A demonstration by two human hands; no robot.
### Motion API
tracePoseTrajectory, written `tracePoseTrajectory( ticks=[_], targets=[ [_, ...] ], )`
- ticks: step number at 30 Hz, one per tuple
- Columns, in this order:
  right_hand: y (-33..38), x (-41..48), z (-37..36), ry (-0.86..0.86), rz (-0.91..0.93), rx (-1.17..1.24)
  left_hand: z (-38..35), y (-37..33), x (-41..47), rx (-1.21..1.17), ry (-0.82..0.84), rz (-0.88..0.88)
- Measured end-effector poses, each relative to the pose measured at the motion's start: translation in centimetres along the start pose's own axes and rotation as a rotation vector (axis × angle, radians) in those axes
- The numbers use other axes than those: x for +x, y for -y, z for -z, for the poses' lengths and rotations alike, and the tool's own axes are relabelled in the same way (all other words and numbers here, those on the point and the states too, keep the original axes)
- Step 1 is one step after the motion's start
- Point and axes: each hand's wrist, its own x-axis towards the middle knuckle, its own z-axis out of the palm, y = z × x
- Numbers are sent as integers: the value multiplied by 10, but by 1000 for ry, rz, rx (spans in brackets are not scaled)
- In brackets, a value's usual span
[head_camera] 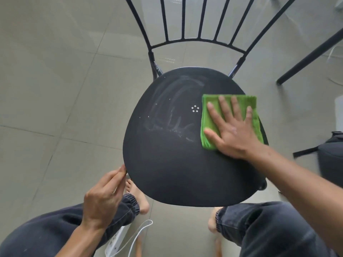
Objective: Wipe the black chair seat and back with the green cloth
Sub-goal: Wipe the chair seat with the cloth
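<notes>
The black chair seat (176,164) fills the middle of the head view, with pale smear marks on its far left part. Its back (191,40) of thin black bars rises at the top. A folded green cloth (211,115) lies flat on the seat's right side. My right hand (232,128) presses down on the cloth with fingers spread. My left hand (104,197) pinches the seat's near left edge between thumb and fingers.
Grey floor tiles surround the chair. A white power strip (115,242) with its cable lies on the floor between my legs. A black table leg (308,58) slants at the upper right, and a dark bag (332,156) sits at the right edge.
</notes>
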Motion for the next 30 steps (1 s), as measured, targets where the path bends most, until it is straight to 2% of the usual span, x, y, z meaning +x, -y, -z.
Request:
tracePoseTrajectory(
  ticks=[2,4,8,11,17,20,21,24,26,28,30],
  targets=[
    [2,-19,-3,27,79,-44,-1,0,0,3,-8,-4],
    [-2,1,2,45,93,-46,-2,1,0,-6,-14,-13],
    [-4,76,13,12,-44,15,-2,0,2,-3,-12,-24],
    [0,76,13,33,-67,33,-1,0,2,4,-13,-16],
    [29,-37,-9,38,220,-50,0,-1,-1,-16,-23,-25],
    [30,-5,-3,54,348,-86,-1,2,-2,-30,-3,-27],
    [26,20,1,32,307,-76,-2,2,-2,-38,0,-19],
    [15,88,17,14,14,4,-5,4,-2,-74,22,14],
    [17,91,17,37,-26,13,-4,4,-4,-80,31,25],
    [25,57,10,35,128,-36,-3,5,-6,-90,34,35],
    [33,16,1,26,362,-76,-2,6,-7,-89,32,43]
  ],
)
